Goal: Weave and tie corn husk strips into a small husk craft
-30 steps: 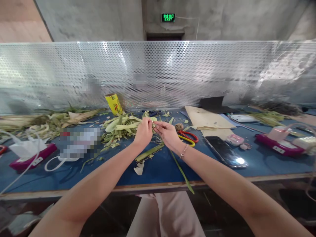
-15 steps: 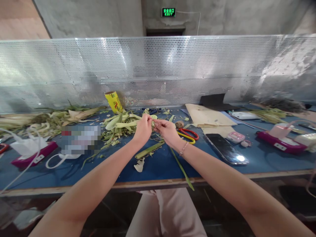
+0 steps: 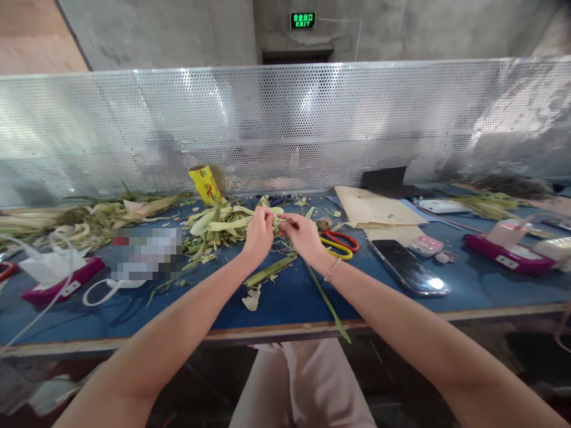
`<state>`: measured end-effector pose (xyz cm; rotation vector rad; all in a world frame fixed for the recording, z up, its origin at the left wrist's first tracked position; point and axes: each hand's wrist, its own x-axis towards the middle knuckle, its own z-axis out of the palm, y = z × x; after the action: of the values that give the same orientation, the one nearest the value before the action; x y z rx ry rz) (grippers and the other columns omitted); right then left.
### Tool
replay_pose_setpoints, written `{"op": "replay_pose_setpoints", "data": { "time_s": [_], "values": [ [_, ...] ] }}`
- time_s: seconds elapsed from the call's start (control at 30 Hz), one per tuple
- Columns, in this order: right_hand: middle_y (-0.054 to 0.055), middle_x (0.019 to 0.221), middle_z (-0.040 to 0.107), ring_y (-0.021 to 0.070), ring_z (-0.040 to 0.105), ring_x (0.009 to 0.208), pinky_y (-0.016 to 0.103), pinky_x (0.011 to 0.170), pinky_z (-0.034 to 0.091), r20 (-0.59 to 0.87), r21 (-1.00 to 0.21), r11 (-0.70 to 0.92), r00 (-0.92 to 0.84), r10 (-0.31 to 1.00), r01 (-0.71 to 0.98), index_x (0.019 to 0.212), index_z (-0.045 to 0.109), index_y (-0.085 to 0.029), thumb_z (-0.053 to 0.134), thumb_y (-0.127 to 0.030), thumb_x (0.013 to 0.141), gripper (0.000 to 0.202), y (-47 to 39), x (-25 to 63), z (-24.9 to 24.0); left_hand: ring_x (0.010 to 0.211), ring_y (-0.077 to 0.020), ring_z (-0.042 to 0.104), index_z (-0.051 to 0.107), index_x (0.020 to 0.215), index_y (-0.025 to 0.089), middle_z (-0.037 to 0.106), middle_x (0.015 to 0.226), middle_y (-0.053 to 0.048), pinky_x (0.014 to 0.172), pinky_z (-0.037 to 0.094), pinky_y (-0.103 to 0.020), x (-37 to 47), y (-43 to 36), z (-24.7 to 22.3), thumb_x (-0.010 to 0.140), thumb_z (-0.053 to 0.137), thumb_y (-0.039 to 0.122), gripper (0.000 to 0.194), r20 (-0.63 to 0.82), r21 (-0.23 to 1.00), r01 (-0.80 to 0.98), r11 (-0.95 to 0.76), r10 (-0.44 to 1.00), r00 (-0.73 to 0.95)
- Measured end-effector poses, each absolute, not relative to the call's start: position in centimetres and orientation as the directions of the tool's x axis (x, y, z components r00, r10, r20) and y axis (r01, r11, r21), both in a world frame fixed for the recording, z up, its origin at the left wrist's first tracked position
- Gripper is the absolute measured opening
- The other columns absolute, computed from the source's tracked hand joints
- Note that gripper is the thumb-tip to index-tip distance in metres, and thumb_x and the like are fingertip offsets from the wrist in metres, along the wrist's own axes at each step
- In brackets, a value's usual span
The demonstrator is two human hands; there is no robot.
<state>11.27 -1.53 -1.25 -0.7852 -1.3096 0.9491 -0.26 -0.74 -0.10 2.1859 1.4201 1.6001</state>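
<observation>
Over the middle of the table, my left hand [image 3: 259, 230] is closed in a pinch on a pale green corn husk [image 3: 277, 219]. My right hand [image 3: 301, 233], wearing a bracelet, pinches the same piece from the other side, its fingertips almost touching the left ones. Fingers cover most of that piece. Behind and left of my left hand lies a heap of husk strips [image 3: 218, 226]. A green stalk piece [image 3: 271, 270] and a curled pale scrap [image 3: 252, 298] rest below my hands. Scissors [image 3: 341, 242] with red and yellow handles lie just right of my right hand.
A ball of twine [image 3: 324, 224] sits behind the scissors. On the right are a phone [image 3: 408, 267], brown paper [image 3: 379, 208], a pink case [image 3: 426, 245] and a power strip [image 3: 508, 255]. A yellow roll [image 3: 206, 184] stands before the perforated metal screen [image 3: 294, 119]. More husks [image 3: 98, 220] lie left.
My right hand's fingers have shifted slightly, and a small gap shows between thumb and forefinger. Both hands stay at the same spot. The view has tilted a little.
</observation>
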Motion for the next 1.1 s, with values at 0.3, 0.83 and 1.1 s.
{"op": "replay_pose_setpoints", "data": {
  "time_s": [0.3,0.83,1.1],
  "values": [
    [0.001,0.073,0.053,0.0115,0.05,0.065,0.026,0.06,0.046,0.661,-0.746,0.649,0.046,0.749,0.15,0.081,0.065,-0.021,0.062,-0.023,0.061,0.02,-2.7,11.6,-0.7,0.058,-0.0105,0.044,0.036,0.073,0.021,0.045,0.065,0.002,0.057,0.036,-0.024,0.2,-1.7,-0.2,0.079,0.038,0.016,0.008,0.726,0.587,0.57,-0.576,0.686,-0.054],
    [-0.002,0.06,0.057,0.0094,0.052,0.058,0.028,0.067,0.046,0.353,-0.891,0.308,-0.082,0.932,-0.335,0.074,0.062,-0.016,0.071,-0.031,0.051,0.028,-1.4,11.8,-1.2,0.057,-0.0089,0.045,0.038,0.072,0.019,0.046,0.064,0.002,0.057,0.038,-0.023,-0.3,-1.0,-0.7,0.078,0.04,0.015,0.007,0.777,0.503,0.529,-0.684,0.625,0.07],
    [-0.003,0.056,0.056,0.0085,0.051,0.054,0.026,0.063,0.046,0.365,-0.871,0.328,-0.035,0.93,-0.366,0.065,0.062,-0.017,0.074,-0.029,0.046,0.025,-1.4,11.9,-0.8,0.059,-0.0087,0.044,0.039,0.073,0.019,0.044,0.064,0.003,0.059,0.036,-0.023,0.1,-1.1,-0.3,0.078,0.039,0.015,0.007,0.734,0.586,0.476,-0.656,0.678,0.03]
  ]
}}
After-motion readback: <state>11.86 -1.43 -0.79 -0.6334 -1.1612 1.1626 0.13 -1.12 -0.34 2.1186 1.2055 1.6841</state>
